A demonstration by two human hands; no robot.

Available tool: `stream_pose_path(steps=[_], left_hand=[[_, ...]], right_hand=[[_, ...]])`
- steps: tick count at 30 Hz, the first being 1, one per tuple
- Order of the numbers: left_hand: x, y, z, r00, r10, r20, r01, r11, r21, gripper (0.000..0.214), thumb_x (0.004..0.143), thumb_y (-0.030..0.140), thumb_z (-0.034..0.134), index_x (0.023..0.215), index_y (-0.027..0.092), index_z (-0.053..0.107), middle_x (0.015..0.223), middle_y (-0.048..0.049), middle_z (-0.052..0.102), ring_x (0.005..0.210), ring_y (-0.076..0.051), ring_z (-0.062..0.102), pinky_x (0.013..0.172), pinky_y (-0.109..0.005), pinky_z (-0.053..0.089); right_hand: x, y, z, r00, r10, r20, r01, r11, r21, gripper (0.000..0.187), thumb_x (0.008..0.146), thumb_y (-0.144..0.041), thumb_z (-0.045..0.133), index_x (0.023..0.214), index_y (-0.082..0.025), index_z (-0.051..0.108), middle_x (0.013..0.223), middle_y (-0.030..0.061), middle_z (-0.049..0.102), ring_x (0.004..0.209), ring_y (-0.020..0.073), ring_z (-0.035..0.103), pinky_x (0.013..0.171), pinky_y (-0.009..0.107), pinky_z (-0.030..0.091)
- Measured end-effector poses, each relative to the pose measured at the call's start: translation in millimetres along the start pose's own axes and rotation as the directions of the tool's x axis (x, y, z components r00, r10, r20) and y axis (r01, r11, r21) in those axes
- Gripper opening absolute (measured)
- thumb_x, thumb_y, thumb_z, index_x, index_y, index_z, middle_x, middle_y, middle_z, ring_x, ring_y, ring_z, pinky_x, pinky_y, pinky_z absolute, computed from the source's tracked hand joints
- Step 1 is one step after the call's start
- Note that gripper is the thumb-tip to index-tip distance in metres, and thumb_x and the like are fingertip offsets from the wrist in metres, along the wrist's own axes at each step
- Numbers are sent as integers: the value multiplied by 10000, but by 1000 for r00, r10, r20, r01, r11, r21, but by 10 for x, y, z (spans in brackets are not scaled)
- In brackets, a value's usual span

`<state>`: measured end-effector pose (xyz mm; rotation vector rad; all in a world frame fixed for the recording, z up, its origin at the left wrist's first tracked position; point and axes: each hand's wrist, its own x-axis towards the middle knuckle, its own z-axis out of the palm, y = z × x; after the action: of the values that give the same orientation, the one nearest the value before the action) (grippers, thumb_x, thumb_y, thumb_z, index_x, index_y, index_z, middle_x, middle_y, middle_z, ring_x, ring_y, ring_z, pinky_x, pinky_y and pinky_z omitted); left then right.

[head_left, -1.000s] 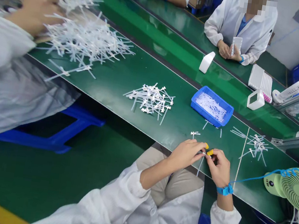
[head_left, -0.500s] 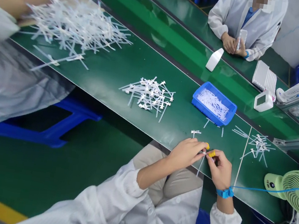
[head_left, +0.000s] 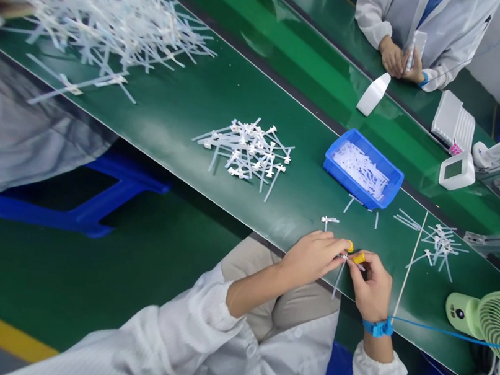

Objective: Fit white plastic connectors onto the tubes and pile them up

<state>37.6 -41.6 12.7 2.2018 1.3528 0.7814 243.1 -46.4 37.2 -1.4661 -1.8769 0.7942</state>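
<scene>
My left hand (head_left: 315,257) and my right hand (head_left: 371,284) meet at the near edge of the green belt (head_left: 186,109), both with yellow finger cots. Between their pinched fingertips is a thin white plastic tube piece (head_left: 341,270) that hangs down over the belt's edge. One small white piece (head_left: 328,220) lies on the belt just beyond my left hand. A heap of white tube pieces (head_left: 248,151) lies further left, and a blue tray (head_left: 364,168) of white parts sits beyond my hands.
A large heap of long white strips (head_left: 105,22) lies at the far left under another person's hand. A few pieces (head_left: 439,244) lie to the right, beside a green desk fan (head_left: 497,321). Across the belt a person in white holds a small object; white devices (head_left: 454,124) stand nearby.
My hands stay pinched together on the tube piece at the belt's edge. The view has drifted, so everything sits a little lower and further left in the frame.
</scene>
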Motion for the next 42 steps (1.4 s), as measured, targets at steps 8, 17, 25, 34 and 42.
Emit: stream_pose_path(steps=[8,17,25,34,42], left_hand=[[2,2,-6,1000,12,5,-12,999,32,157,1073,323,706,1085,208,600,952,-25,715,913,-245,698,815,-341,482],[23,-31,29,999,23,29,-23,1000,-17,146,1095,311,663,1056,198,580,953,-46,717,910,-257,707,824,-358,493],[22,-12,63,1000,-24,-10,24,998,-64,149,1065,269,703,1143,212,589,989,-56,724,991,-279,714,867,-369,530],[24,-35,-4,1000,-9,5,10,974,-227,247,1010,159,755,1160,217,567,1066,-36,766,1035,-257,718,894,-354,537],[2,-22,-37,1000,1,8,1,975,-222,115,1052,135,622,1106,218,563,1001,-46,723,994,-268,693,890,-375,534]], right_hand=[[-23,1,-4,1000,21,-16,-22,998,-52,184,1008,-423,726,1058,-251,686,939,35,806,828,232,765,750,321,565],[142,-131,-130,978,-130,163,175,938,-299,103,1046,-346,620,1040,-263,681,893,33,775,805,234,747,720,313,549],[201,-153,-235,942,-188,279,287,880,-378,130,1044,-293,611,1126,-255,705,1035,80,800,942,284,769,821,394,600],[260,-202,-270,904,-241,352,375,844,-384,180,1080,-293,586,1057,-248,760,1114,110,816,1117,315,766,963,480,633],[273,-258,-270,898,-223,380,364,861,-355,210,1093,-284,558,1021,-264,754,1056,96,806,1135,311,752,992,487,629]])
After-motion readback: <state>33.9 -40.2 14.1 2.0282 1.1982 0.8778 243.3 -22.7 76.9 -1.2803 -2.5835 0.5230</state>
